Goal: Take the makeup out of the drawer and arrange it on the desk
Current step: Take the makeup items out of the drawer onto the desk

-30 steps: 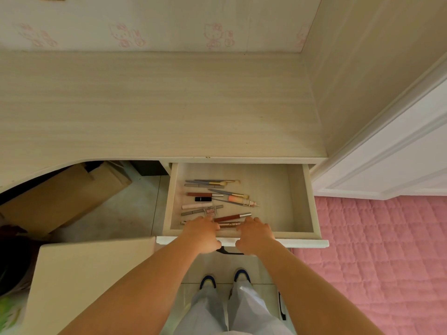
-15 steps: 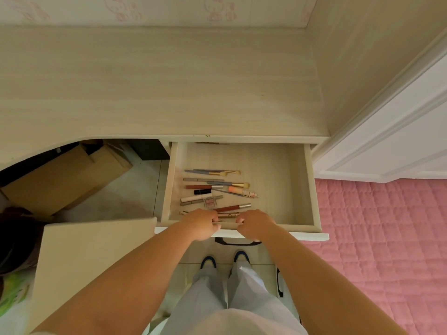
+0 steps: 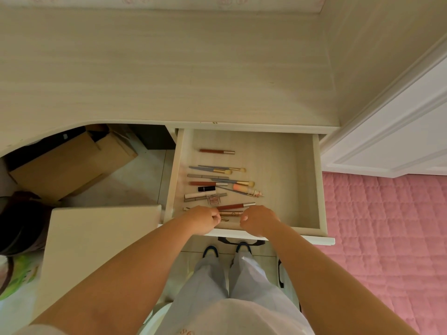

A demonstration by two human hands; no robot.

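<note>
Cardboard box (image 3: 72, 165): left of frame, on the floor under the tabletop's cut-out – out of the way of the job
White panel (image 3: 96, 243): lower left, just beside the drawer's left wall; what it belongs to I cannot tell
Left hand (image 3: 202, 220): lower centre, over the drawer's near edge, fingers curled in narrow. The fingertips sit at the end of a gold tube (image 3: 231, 213), and it looks like a pinch, but the knuckles hide the contact, so I cannot tell for sure
Right hand (image 3: 260, 220): just right of the left one, fingers curled narrow too, close to the other end of the same tube; whether it holds anything I cannot tell
Makeup (image 3: 217, 184): all of it in the drawer's left half – brushes, pencils, a black lipstick, a small clear compact, lying mostly crosswise. One red pencil (image 3: 216, 151) sits apart near the back
Drawer (image 3: 316, 184): centre of frame, pulled well out, so every piece is within reach from above; its right half has only bare wood
Tabletop (image 3: 169, 68): upper part of frame, none of the makeup on it, so arranging has not begun
Pink quilt (image 3: 387, 238): right of frame, beside the drawer
Against the earlier frames: the drawer stands further out, which has uncovered the back red pencil; both hands were resting on the front edge and have now gone in among the nearest pieces, as if to start lifting
</note>
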